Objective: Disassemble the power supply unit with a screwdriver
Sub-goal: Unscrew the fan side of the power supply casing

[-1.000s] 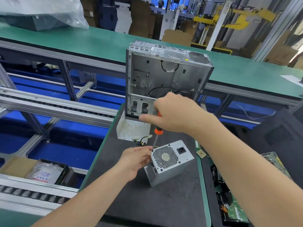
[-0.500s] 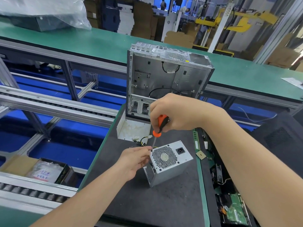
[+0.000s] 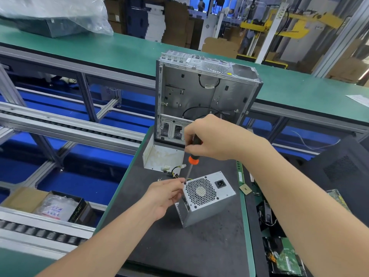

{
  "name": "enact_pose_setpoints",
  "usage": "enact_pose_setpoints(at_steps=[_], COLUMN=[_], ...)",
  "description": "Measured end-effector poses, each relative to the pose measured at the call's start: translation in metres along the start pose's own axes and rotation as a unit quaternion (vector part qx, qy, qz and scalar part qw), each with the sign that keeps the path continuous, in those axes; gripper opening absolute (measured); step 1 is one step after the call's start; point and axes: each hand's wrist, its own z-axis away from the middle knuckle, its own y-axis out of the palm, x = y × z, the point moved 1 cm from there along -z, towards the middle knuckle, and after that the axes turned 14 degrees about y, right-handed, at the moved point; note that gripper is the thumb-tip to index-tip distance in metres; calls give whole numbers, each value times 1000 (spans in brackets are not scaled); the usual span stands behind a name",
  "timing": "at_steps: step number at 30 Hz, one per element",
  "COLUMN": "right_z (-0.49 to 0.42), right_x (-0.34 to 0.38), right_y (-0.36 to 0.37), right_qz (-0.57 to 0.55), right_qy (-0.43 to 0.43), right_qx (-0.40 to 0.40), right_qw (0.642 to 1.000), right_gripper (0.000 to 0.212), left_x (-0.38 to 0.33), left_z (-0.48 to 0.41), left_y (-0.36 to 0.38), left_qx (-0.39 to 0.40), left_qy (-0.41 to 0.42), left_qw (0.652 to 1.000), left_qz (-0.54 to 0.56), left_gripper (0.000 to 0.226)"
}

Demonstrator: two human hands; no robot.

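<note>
Well to the left of the grey metal power supply unit (image 3: 207, 198), a black carton (image 3: 78, 211) shows the word "PRIME" on its side; the clear bag (image 3: 58, 208) inside it carries blue and red print too small to read. The left hand (image 3: 165, 194) grips the unit's upper left corner, its fingers curled, with thumb and forefinger pressed together just beside the tool's tip. The screwdriver with a black handle and orange collar (image 3: 192, 159) stands nearly upright, its tip set at that same corner of the honeycomb fan grille. The unit itself stands on the dark work mat (image 3: 199, 246), grille face and black mains socket turned up toward the camera. The right hand (image 3: 211, 138) is above the unit, its fingers clamped round the handle. Behind the unit stands an open grey steel computer case (image 3: 199, 92). To the unit's right lies a green circuit board (image 3: 287, 260) whose markings cannot be read. Compared with half a second ago, the black part of the handle shows between the right fingers where orange showed before, while the tip and the left hand have stayed at the same corner.
</note>
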Motion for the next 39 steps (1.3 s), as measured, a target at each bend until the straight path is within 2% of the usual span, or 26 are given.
enact_pose_setpoints(at_steps=[2, 11, 13, 16, 19, 20, 23, 25, 33, 35, 37, 39], right_z=[3, 4, 4, 3, 0, -1, 1, 3, 6, 8, 9, 7], right_x=[-4, -13, -11, -6, 0, 1, -1, -4, -9, -6, -2, -1], right_y=[-5, -14, -15, -7, 2, 3, -1, -5, -13, -11, -7, -1], right_qz=[-30, -34, -29, 12, 81, 81, 6, -23, -30, -22, 1, 55], right_qy=[-41, -111, -100, -41, 62, 58, -7, -38, -112, -115, -75, 16], right_qx=[17, 65, 69, 32, -31, -36, -5, 14, 52, 54, 30, -26], right_qw=[999, 991, 992, 999, 994, 994, 1000, 999, 992, 992, 997, 998], right_gripper=[6, 34, 34, 18, 45, 45, 17, 7, 32, 29, 13, 39], left_x=[0, -4, -6, -10, -10, -10, -11, -12, -12, -12, -13, -13], left_z=[0, 4, 5, 8, 9, 9, 9, 10, 10, 10, 10, 10], left_y=[0, 2, 3, 5, 5, 5, 6, 6, 6, 6, 6, 6], left_qx=[2, 15, 17, 21, 18, 15, 15, 17, 9, 11, 16, 20], left_qy=[1, 16, 20, 25, 29, 30, 31, 31, 32, 30, 29, 29], left_qw=[1000, 999, 999, 998, 998, 998, 998, 998, 998, 998, 998, 997], left_qz=[-2, -25, -35, -47, -58, -59, -56, -57, -59, -59, -60, -62], left_gripper=[17, 17, 18, 18, 17, 17, 17, 17, 16, 16, 16, 15])
